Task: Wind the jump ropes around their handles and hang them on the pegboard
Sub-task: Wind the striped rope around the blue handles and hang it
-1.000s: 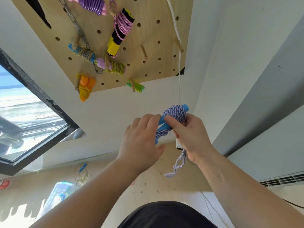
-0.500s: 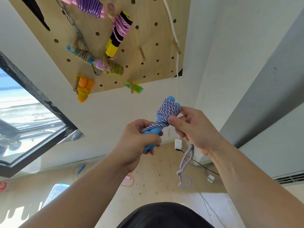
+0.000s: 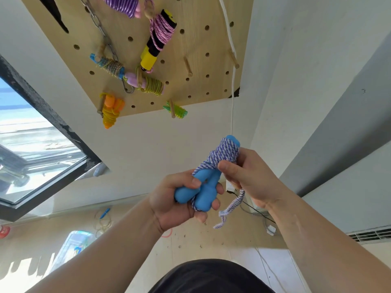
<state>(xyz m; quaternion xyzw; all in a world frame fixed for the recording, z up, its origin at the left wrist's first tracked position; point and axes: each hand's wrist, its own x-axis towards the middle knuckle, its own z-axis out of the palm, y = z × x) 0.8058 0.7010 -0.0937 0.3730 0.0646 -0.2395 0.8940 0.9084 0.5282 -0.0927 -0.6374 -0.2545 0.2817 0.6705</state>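
Window (image 3: 31,144) at far left. On the floor below it lies a clear plastic box, contents not legible.

Pegboard (image 3: 190,39), upper centre: several wound ropes are hung on it, among them an orange bundle (image 3: 110,111) and a yellow-black pair bound in pink cord (image 3: 158,39). Two wooden pegs, (image 3: 187,66) and (image 3: 233,58), carry nothing.

Left hand (image 3: 169,204): fingers curled round the lower ends of the two blue handles (image 3: 203,187), thumb across the front. Firm grip.

Blue-and-white rope (image 3: 224,153): wound in a thick coil round the upper part of the handles. A short loose tail (image 3: 230,208) hangs down beside the left fingers.

Right hand (image 3: 249,178): thumb in front and fingers behind, pinching the coil. The tail emerges from under its palm.

Key relation: the bundle's long axis runs from lower left, in the left hand, to upper right, with its wound end pointing towards the board. The bare pegs lie above the bundle, well apart from it. The right hand sits at the nearer, upper end.

Judgement: winding is nearly complete. The tail wants securing before the bundle is lifted to a peg.
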